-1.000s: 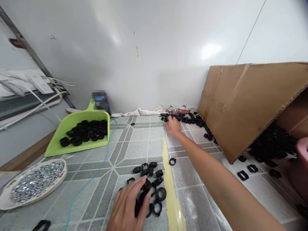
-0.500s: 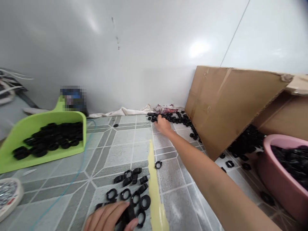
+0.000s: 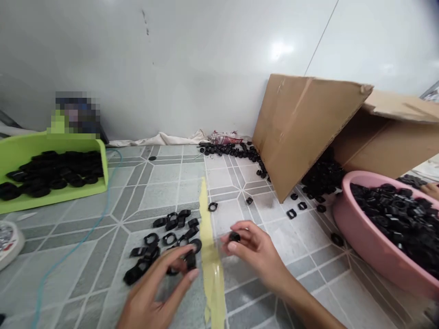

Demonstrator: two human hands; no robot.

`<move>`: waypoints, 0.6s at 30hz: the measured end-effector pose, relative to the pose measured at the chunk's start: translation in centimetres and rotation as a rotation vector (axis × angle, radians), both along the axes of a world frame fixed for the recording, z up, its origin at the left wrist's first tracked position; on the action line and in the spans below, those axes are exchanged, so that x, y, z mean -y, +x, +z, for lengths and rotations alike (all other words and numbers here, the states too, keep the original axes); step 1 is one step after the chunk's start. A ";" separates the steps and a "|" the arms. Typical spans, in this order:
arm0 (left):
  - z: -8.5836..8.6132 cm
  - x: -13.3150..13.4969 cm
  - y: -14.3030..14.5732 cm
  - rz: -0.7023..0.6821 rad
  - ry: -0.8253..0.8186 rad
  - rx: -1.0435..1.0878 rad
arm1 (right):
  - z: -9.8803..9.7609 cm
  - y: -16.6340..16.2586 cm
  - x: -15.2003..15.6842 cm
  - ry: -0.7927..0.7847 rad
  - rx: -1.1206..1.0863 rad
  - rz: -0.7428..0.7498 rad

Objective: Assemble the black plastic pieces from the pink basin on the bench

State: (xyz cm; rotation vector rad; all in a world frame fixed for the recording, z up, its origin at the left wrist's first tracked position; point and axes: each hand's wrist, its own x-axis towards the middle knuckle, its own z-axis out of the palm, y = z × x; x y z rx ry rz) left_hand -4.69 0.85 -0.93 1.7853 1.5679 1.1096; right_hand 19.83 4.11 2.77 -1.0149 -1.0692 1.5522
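My left hand (image 3: pixel 159 283) is low in the middle, thumb and fingers closed around a black plastic ring (image 3: pixel 190 260). Just right of the yellow tape, my right hand (image 3: pixel 255 251) pinches a small black round part (image 3: pixel 234 236) between thumb and fingertips. The two hands are apart, a short way from each other. Several more black rings (image 3: pixel 169 238) lie loose on the surface behind and beside my left hand. One single ring (image 3: pixel 212 207) rests by the far end of the tape.
A green dustpan (image 3: pixel 104 169) with black rings stands at left. Small black parts (image 3: pixel 236 150) are scattered along the wall. To the right are a tilted cardboard box (image 3: pixel 295 128) and a pink basin (image 3: pixel 350 219) full of black pieces. Yellow tape (image 3: pixel 213 283) runs along the tiled surface.
My right hand has come back from the small parts by the wall to near my left hand, now with a small black part. The left hand has lifted a ring; the view has shifted.
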 end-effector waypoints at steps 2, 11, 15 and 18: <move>0.4 1.0 1.0 -0.082 -0.161 0.075 | -0.4 0.7 1.9 -0.003 0.083 0.017; 1.0 2.6 4.7 -0.300 -0.464 0.449 | -0.5 1.1 2.5 -0.011 0.117 0.255; 0.7 2.8 4.8 -0.302 -0.449 0.427 | -0.9 0.8 2.6 -0.042 0.088 0.284; 0.7 2.7 4.7 -0.292 -0.444 0.486 | -0.9 0.4 2.6 -0.047 0.051 0.270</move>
